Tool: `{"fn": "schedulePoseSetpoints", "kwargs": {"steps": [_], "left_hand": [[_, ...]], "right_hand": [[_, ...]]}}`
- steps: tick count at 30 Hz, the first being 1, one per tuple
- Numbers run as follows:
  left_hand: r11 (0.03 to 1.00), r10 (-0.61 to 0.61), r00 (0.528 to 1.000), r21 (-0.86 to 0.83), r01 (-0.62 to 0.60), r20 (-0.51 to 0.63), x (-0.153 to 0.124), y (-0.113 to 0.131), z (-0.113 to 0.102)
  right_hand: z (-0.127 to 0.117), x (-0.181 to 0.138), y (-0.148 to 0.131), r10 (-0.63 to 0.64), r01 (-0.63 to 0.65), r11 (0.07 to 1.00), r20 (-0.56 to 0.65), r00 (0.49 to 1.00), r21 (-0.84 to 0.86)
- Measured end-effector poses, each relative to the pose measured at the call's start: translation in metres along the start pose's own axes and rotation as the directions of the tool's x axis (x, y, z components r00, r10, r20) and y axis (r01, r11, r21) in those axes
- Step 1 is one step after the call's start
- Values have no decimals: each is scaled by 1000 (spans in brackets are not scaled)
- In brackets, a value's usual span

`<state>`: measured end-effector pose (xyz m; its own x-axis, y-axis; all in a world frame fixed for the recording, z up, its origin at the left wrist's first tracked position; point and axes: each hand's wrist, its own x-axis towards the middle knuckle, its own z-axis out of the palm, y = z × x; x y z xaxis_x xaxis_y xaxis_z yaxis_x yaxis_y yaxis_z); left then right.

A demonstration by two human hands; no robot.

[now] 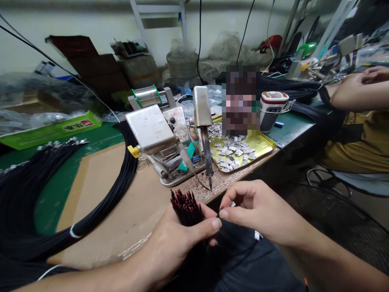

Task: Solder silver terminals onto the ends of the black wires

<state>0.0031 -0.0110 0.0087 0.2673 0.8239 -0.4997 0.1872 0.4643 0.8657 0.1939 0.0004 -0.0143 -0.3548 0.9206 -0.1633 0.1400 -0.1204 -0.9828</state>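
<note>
My left hand [179, 239] is wrapped round a bundle of black wires [187, 207] whose red-tipped ends point up, close to the table's front edge. My right hand [258, 209] is pinched shut just right of the bundle, thumb and forefinger on a single thin wire end at the fingertips. Directly above the two hands a soldering iron [207, 152] hangs tip-down in its metal stand [152, 129]. The rest of the wires runs down under my left palm, hidden.
A gold tray [261, 146] of several small metal clips lies behind the iron. Long black cable bundles [45, 194] curve over the left of the green table. A white canister [272, 109] stands at the back. Another person's arm [355, 89] rests at the right.
</note>
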Motion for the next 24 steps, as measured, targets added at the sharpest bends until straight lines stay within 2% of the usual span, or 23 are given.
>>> {"fn": "schedulePoseSetpoints", "kwargs": {"steps": [7, 10, 14, 17, 20, 24], "left_hand": [[992, 34, 998, 122, -28, -45, 1, 1, -2], [995, 42, 998, 96, -38, -48, 0, 1, -2], [998, 47, 999, 29, -48, 7, 1, -2, -2], [998, 53, 999, -21, -53, 1, 3, -4, -3], [993, 53, 996, -102, -61, -78, 6, -5, -3], [987, 75, 989, -135, -92, -125, 9, -3, -5]], "right_hand": [[-4, -3, -5, -38, 35, 986, -16, 999, -165], [-4, -2, -1, -103, 103, 990, 1, 995, -93], [8, 0, 6, -183, 186, 974, -29, 983, 130], [15, 2, 9, -216, 228, 967, -107, 970, 114], [13, 5, 10, -180, 193, 980, -179, 967, 58], [9, 10, 11, -53, 103, 972, -230, 972, 212]]}}
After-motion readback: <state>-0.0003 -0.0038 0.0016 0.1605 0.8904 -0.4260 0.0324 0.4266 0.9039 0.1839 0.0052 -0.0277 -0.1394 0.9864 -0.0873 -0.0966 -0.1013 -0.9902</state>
